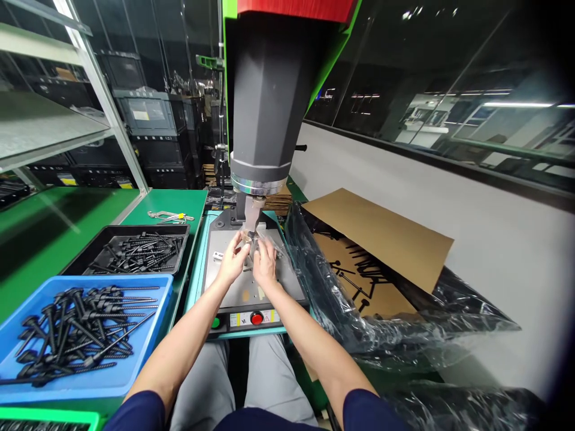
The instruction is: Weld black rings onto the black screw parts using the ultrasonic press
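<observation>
Both my hands meet under the metal tip (254,212) of a large press-like machine (269,102). My left hand (232,260) comes in from the left, thumb and forefinger pinched at a small dark part (252,235) just below the tip. From the other side my right hand (265,262) curls its fingers close to the same spot. What exactly the fingers grip is too small to make out. Beneath them lies the grey base plate (233,293), with a small metal bracket (218,255) left of my left hand.
A blue tray (166,299) and a black tray (101,242) hold many black bolt-like parts at left. Pliers (171,216) lie behind them. At right, a plastic-lined box with a cardboard sheet (381,233) holds similar parts. Green and red buttons (256,318) line the base's front.
</observation>
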The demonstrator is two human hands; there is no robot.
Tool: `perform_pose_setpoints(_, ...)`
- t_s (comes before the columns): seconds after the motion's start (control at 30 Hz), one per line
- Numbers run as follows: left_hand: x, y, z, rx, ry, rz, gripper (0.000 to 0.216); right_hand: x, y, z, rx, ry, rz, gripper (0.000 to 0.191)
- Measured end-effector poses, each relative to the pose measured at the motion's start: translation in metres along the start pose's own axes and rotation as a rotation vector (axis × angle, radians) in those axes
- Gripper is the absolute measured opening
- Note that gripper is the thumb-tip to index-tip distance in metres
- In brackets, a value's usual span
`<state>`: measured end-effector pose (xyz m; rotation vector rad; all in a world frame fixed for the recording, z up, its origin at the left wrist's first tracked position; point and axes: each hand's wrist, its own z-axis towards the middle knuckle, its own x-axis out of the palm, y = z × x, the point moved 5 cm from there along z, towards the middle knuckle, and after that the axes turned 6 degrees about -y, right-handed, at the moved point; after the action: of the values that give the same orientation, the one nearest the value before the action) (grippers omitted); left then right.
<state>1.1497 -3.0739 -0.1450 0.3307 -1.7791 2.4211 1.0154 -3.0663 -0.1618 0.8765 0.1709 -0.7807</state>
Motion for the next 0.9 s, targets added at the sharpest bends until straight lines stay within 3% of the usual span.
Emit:
perform_pose_setpoints(0.1,0.0,-0.002,0.0,0.011,0.016,0.028,0.071,0.005,0.009,0.028,-0.019,-0.019,-0.093,0.046)
perform_pose_setpoints(0.23,0.0,0.002,0.007,0.01,0.019,0.023,0.071,0.016,0.018,0.063,0.036,0.14,-0.171,0.032)
perform_pose_setpoints(0.37,-0.005,0.004,0.012,0.025,-0.022,0.0,0.067,0.003,0.025,0.078,0.026,0.185,-0.153,0.022)
perform_pose_setpoints(0.47,-0.012,0.004,0.006,0.016,-0.072,0.027,0.057,-0.019,0.025,0.065,0.064,0.208,0.032,0.021)
perform_pose_setpoints(0.63,-0.022,0.009,-0.02,-0.046,-0.086,0.049,0.051,-0.046,0.023,0.014,0.398,0.351,0.502,0.04)
perform_pose_setpoints(0.8,-0.031,0.02,-0.054,-0.176,-0.125,-0.013,0.058,-0.055,0.041,-0.012,0.451,0.345,0.711,0.047)
perform_pose_setpoints(0.9,-0.032,0.026,-0.087,-0.28,-0.022,-0.029,0.058,-0.049,0.046,-0.022,0.454,0.353,0.713,0.048)
